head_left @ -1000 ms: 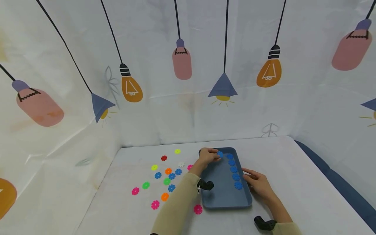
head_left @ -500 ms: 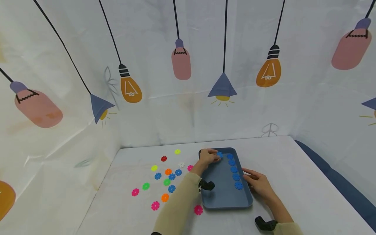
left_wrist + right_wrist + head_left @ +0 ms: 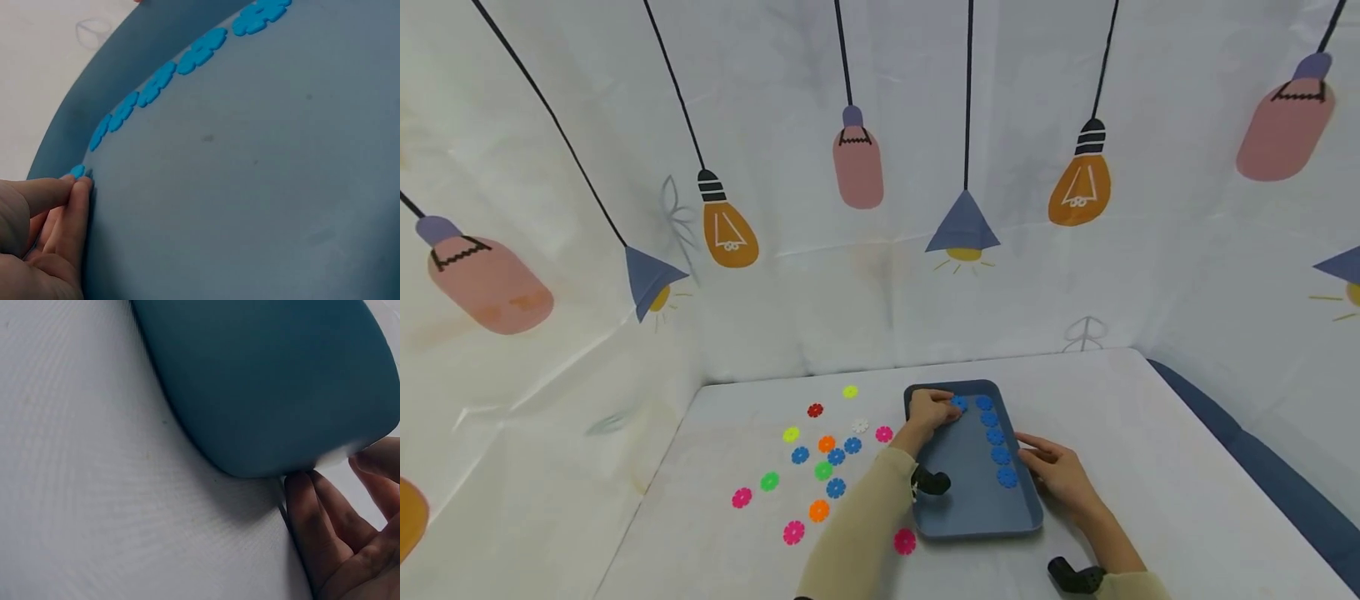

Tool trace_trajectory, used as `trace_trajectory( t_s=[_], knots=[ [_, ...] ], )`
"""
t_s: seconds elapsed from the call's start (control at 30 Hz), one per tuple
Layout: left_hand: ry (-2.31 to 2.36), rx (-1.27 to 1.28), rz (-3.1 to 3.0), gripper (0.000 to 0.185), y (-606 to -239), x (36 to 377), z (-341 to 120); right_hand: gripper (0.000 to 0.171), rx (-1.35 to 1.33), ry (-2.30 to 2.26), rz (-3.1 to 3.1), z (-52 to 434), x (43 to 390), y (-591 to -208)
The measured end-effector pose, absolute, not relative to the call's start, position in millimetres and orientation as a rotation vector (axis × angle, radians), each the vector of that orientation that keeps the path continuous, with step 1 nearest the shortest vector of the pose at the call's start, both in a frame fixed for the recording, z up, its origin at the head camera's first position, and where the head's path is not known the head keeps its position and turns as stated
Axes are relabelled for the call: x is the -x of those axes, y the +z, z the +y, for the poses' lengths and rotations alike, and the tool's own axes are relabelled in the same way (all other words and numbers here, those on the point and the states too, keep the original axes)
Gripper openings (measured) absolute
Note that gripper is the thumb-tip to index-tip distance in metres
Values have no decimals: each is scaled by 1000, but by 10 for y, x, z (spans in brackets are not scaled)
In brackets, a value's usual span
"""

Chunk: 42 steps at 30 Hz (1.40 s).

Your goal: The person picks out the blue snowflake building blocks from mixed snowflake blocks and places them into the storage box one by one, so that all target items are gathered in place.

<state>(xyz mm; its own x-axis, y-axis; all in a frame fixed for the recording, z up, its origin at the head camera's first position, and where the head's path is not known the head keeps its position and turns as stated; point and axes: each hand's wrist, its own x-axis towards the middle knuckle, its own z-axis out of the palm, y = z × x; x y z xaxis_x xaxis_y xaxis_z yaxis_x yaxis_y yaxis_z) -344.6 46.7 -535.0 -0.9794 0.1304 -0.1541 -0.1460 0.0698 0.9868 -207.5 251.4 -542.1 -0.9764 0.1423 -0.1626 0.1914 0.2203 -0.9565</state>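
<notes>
My left hand (image 3: 931,410) reaches over the far end of a blue-grey tray (image 3: 958,504) and pinches a blue flower-shaped disc (image 3: 959,403) between thumb and fingers. In the left wrist view, the fingertips cover most of this disc (image 3: 77,170), low by the tray wall. Several matching blue discs (image 3: 995,436) lie in a line along the tray's right side. At the right rim rests my right hand (image 3: 1060,475), its fingers extended against the outside edge. The right wrist view shows those fingertips (image 3: 301,482) touching the tray's edge.
Left of the tray, several loose flower-shaped discs lie scattered on the white table (image 3: 715,442): pink (image 3: 793,532), orange (image 3: 819,510), green (image 3: 770,481), yellow (image 3: 791,434), red (image 3: 815,410), white (image 3: 861,426) and blue (image 3: 836,488). A printed white sheet (image 3: 865,292) hangs behind.
My left hand has lowered slightly with the blue disc, which now sits closer to the tray's floor at the far end. The right hand stays at the rim.
</notes>
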Motion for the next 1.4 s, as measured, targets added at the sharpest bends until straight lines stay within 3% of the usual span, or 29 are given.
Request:
trace_trajectory(
  t_s=[0.6, 0.93, 1.4],
  knots=[
    [1855, 86, 2418, 24, -5427, 3505, 485, 45, -333, -1920, 2412, 2484, 2108, -5441],
    [1675, -84, 2590, 30, -5409, 3463, 471, 44, -354, -1915, 2409, 2490, 2082, -5428],
    [1693, -107, 2555, 28, -5428, 3479, 486, 45, -359, -1917, 2418, 2499, 2091, -5423]
  ],
)
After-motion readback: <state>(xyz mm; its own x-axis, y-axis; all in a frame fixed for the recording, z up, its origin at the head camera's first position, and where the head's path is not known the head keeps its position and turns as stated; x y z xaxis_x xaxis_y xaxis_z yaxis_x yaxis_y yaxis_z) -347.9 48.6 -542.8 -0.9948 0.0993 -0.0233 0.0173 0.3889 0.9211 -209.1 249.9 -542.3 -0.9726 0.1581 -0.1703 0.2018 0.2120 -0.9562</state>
